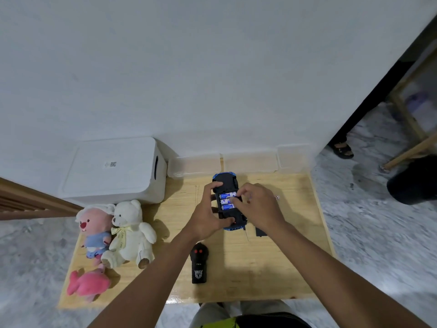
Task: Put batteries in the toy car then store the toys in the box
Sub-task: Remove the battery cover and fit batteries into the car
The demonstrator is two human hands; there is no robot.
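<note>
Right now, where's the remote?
Head view: the remote lies on the table, near edge, centre, just below the left hand holding the car, right of the white bear.

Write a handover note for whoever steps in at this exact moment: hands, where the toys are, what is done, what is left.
Left hand grips the upturned toy car, steadying it.
Right hand: fingers press on the batteries in the open bay.
Small black piece, probably the bay cover, lies right of the car.
Remote, three plush toys on the table; white box shut.
Left: seat batteries, refit cover, open box, store toys.
</note>
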